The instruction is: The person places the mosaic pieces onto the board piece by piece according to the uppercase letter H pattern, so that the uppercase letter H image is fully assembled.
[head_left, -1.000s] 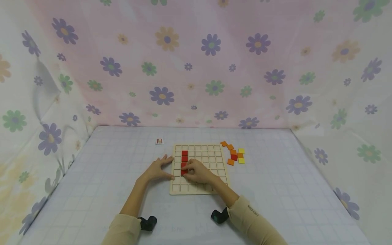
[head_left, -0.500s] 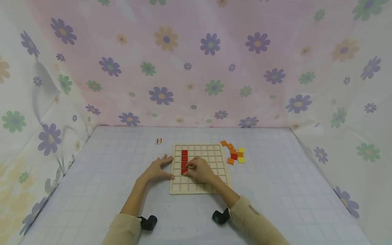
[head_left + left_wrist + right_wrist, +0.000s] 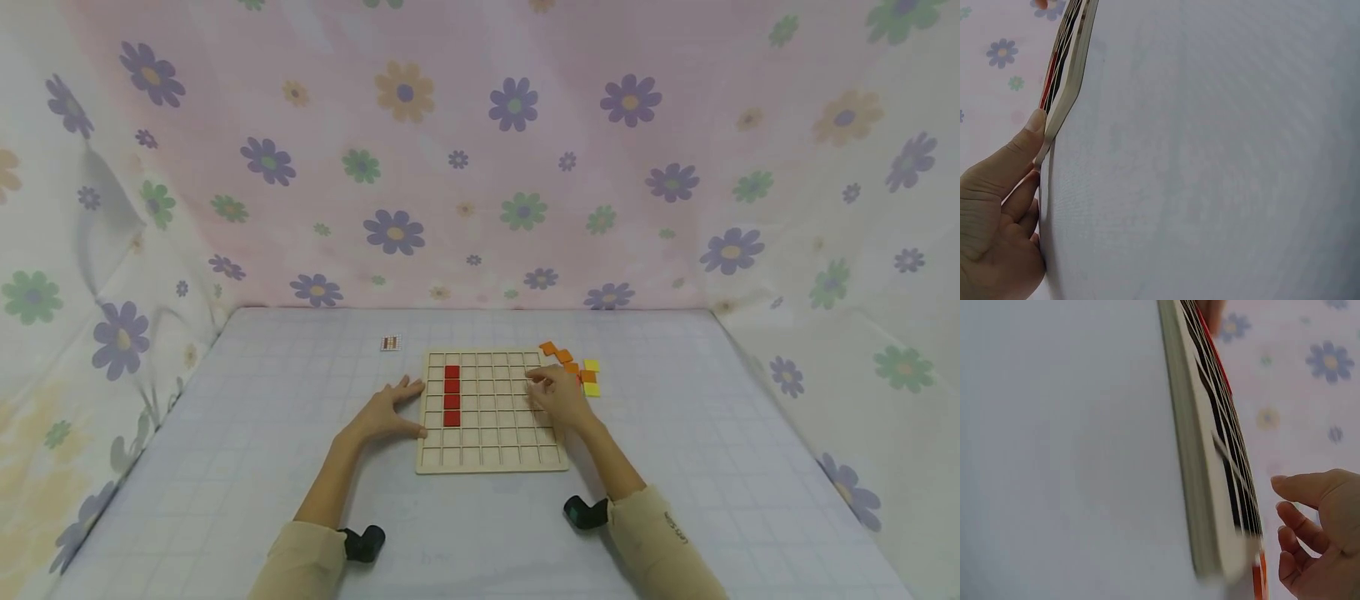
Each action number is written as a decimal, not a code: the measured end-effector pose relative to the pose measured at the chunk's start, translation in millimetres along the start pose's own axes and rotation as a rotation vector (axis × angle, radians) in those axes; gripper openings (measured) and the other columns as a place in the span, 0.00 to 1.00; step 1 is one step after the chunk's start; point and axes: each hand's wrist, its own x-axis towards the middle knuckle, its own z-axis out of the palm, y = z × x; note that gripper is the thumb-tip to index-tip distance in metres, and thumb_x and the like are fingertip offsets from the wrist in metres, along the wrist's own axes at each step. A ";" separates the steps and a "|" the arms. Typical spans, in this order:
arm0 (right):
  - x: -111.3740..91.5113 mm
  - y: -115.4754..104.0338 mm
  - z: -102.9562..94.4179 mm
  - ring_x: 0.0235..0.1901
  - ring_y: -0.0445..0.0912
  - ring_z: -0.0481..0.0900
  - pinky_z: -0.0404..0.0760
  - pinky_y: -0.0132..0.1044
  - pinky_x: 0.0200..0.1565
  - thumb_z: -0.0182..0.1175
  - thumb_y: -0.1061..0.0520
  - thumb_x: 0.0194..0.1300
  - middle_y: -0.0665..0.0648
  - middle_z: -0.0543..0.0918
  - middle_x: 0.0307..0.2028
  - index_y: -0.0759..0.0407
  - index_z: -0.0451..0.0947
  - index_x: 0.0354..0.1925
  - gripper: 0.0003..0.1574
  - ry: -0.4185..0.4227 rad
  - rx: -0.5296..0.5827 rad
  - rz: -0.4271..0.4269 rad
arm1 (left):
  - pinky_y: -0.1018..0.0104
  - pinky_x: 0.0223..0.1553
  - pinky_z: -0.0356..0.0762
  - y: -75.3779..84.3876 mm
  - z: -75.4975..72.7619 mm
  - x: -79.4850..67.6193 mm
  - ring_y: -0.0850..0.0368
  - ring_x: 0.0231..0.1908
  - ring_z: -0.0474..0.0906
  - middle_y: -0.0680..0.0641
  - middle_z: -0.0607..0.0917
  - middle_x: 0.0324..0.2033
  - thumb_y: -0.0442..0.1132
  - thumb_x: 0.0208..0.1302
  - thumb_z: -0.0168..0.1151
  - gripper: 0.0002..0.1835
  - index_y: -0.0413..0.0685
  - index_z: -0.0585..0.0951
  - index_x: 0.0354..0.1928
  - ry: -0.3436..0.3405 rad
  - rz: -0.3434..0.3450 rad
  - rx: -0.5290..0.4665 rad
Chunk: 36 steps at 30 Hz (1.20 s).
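A wooden grid board point(image 3: 491, 458) lies on the table, with several red tiles point(image 3: 452, 402) in one column of its cells towards the left. My left hand point(image 3: 382, 414) rests at the board's left edge, thumb and fingers spread apart; in the left wrist view its thumb point(image 3: 1035, 122) touches the rim. Over the board's right side hovers my right hand point(image 3: 561, 398), fingers loosely bent. Nothing shows between thumb and fingers of the right hand point(image 3: 1325, 519) in the right wrist view. Beside the board are loose orange tiles point(image 3: 564, 357) and yellow tiles point(image 3: 592, 389), partly hidden by that hand.
A small printed card point(image 3: 391, 342) lies behind the board to the left. Each wrist bears a black camera, the left camera point(image 3: 364, 544) and the right camera point(image 3: 585, 512). Flower-patterned cloth point(image 3: 480, 158) surrounds the table point(image 3: 712, 433) at the back and sides.
My right hand has left the lowest red tile and moved right across the board towards the loose tiles. The red tiles stay in their cells. My left hand has stayed put.
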 end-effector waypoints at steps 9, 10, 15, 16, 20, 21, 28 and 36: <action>-6.2 42.4 -43.0 0.45 0.62 0.77 0.76 0.55 0.49 0.61 0.71 0.55 0.71 0.80 0.43 0.72 0.80 0.44 0.16 0.010 -0.085 0.122 | 0.33 0.65 0.41 -3.6 -0.4 -1.0 0.29 0.69 0.38 0.38 0.56 0.70 0.46 0.40 0.77 0.48 0.47 0.66 0.67 -0.001 -0.001 -0.002; -6.4 45.7 -44.9 0.45 0.63 0.77 0.76 0.56 0.49 0.60 0.72 0.54 0.72 0.80 0.43 0.73 0.80 0.44 0.16 -0.001 -0.090 0.113 | 0.33 0.65 0.41 -3.9 -0.4 -1.1 0.29 0.69 0.38 0.38 0.56 0.70 0.46 0.40 0.77 0.48 0.47 0.66 0.67 -0.002 -0.001 -0.004; -6.7 57.0 -46.4 0.46 0.65 0.75 0.73 0.59 0.51 0.58 0.71 0.54 0.73 0.80 0.43 0.73 0.80 0.44 0.17 -0.060 -0.141 0.031 | 0.32 0.64 0.40 -5.1 0.5 -1.0 0.28 0.68 0.38 0.37 0.55 0.70 0.46 0.40 0.77 0.48 0.47 0.67 0.67 -0.007 0.008 -0.004; -6.9 57.2 -46.2 0.46 0.65 0.75 0.73 0.59 0.51 0.58 0.71 0.53 0.73 0.80 0.42 0.73 0.80 0.44 0.17 -0.071 -0.142 0.023 | 0.32 0.64 0.40 -5.2 0.8 -1.1 0.28 0.68 0.38 0.37 0.55 0.70 0.46 0.40 0.78 0.48 0.47 0.67 0.67 -0.007 0.006 -0.005; -8.8 54.0 -46.9 0.47 0.63 0.75 0.72 0.58 0.52 0.57 0.70 0.51 0.70 0.81 0.44 0.73 0.79 0.45 0.20 -0.133 -0.152 0.060 | 0.32 0.64 0.41 -6.0 2.4 -0.6 0.27 0.68 0.39 0.37 0.56 0.70 0.45 0.40 0.78 0.48 0.47 0.67 0.67 -0.003 0.011 0.004; -9.2 52.2 -47.6 0.47 0.63 0.75 0.73 0.57 0.52 0.56 0.70 0.51 0.70 0.81 0.44 0.73 0.79 0.46 0.21 -0.149 -0.149 0.084 | 0.32 0.65 0.41 -6.1 2.9 -0.2 0.28 0.68 0.39 0.37 0.56 0.70 0.45 0.40 0.78 0.48 0.48 0.67 0.67 -0.003 0.005 0.003; -10.5 46.9 -52.3 0.41 0.57 0.76 0.76 0.51 0.46 0.60 0.67 0.53 0.68 0.81 0.43 0.72 0.77 0.48 0.22 -0.140 -0.167 0.214 | 0.33 0.65 0.41 -7.7 3.6 1.3 0.29 0.69 0.38 0.38 0.55 0.70 0.46 0.40 0.77 0.48 0.49 0.67 0.67 -0.002 0.009 0.006; -10.7 49.3 -50.1 0.35 0.52 0.75 0.76 0.37 0.39 0.66 0.65 0.50 0.65 0.81 0.38 0.72 0.76 0.44 0.22 0.001 -0.074 0.229 | 0.33 0.65 0.42 -7.3 2.6 1.7 0.28 0.68 0.39 0.37 0.56 0.70 0.46 0.41 0.77 0.48 0.48 0.67 0.67 0.005 0.014 0.020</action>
